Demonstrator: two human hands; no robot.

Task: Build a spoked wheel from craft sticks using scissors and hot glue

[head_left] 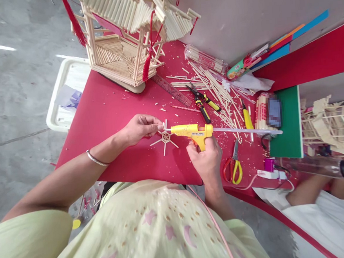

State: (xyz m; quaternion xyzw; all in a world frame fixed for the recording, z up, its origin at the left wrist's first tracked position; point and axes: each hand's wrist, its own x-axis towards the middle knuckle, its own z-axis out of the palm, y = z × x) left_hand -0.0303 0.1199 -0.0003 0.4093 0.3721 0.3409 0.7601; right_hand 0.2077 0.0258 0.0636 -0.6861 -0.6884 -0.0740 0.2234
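My right hand (206,156) is wrapped round the handle of a yellow hot glue gun (191,131), its nozzle pointing left. A long, clear glue stick (245,130) juts from the back of the gun. My left hand (144,127) is closed, pinching a short wooden stick piece (164,125) between thumb and fingertips, right by the nozzle. Whether nozzle and piece touch, I cannot tell. Just below them on the red table (127,159) lies a small spoked wheel of thin sticks (165,147), partly hidden by the hand and the gun.
A stick-built pavilion (116,54) with red tassels stands at the back left. Cutting pliers (202,107), a ruler (173,90), loose sticks (216,86), a yellow utility knife (247,118) and scissors (233,168) lie to the right. A pink cord (210,216) crosses my front. Another person's legs (311,190) show at right.
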